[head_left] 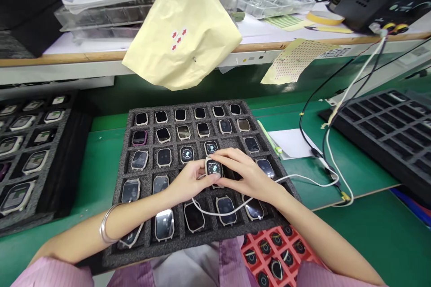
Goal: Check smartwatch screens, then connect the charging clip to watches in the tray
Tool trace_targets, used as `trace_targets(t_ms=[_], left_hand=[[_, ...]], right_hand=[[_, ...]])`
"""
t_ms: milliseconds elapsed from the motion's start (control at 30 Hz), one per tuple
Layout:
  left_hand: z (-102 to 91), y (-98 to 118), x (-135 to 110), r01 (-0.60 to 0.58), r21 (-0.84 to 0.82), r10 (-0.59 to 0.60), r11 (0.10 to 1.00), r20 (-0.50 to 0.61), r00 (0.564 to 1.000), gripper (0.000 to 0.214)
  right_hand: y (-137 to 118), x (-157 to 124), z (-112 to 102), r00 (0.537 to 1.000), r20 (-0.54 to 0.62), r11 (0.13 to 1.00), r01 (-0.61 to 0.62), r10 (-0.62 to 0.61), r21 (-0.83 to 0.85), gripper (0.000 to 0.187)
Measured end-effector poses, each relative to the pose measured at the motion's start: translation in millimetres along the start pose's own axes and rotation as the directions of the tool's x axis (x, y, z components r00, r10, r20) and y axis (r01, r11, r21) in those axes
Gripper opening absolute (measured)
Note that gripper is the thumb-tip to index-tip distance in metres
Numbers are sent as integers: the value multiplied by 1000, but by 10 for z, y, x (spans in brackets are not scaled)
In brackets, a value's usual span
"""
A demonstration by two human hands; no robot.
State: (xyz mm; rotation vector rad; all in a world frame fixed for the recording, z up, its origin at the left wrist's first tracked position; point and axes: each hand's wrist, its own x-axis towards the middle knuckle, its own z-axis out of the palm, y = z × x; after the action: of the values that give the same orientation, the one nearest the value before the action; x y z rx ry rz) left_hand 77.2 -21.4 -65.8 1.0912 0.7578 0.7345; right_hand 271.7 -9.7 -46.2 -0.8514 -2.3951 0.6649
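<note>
Both of my hands grip one smartwatch case [213, 167] with a lit watch face, just above the foam tray. My left hand [190, 180] pinches it from the left, thumb at its lower edge. From the right, my right hand [240, 171] closes fingers on its top and thumb near its bottom corner. A white cable [232, 210] loops from near my left fingers under my right wrist; its end is hidden by my hand. The dark foam tray [116, 215] holds rows of watch cases, mostly with dark screens. Two more, including one just above my fingers [211, 147], are lit.
More watch trays stand at the left [63, 161] and right [367, 143]. A red tray [266, 260] of round black parts lies near my lap. Yellow paper [188, 31] hangs from the shelf edge. Cables [336, 112] hang at the right, beside white paper [291, 141] and a green pen [269, 136].
</note>
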Motion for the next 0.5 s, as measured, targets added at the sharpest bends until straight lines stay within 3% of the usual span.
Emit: trace_targets(t_ms=[133, 233, 367, 500], left_hand=[[4, 48, -39, -65, 9, 65, 998, 21, 998, 29], [6, 91, -83, -60, 37, 57, 998, 70, 996, 30], [-22, 93, -96, -11, 79, 2, 997, 121, 993, 32], [-50, 74, -79, -4, 122, -15, 992, 150, 989, 32]], right_hand=[[-22, -25, 52, 997, -83, 1000, 6, -5, 3, 45], [-35, -54, 105, 991, -125, 994, -26, 40, 110, 48], [-40, -68, 126, 992, -22, 943, -115, 128, 312, 51], [-26, -59, 100, 990, 67, 880, -141, 124, 453, 45]])
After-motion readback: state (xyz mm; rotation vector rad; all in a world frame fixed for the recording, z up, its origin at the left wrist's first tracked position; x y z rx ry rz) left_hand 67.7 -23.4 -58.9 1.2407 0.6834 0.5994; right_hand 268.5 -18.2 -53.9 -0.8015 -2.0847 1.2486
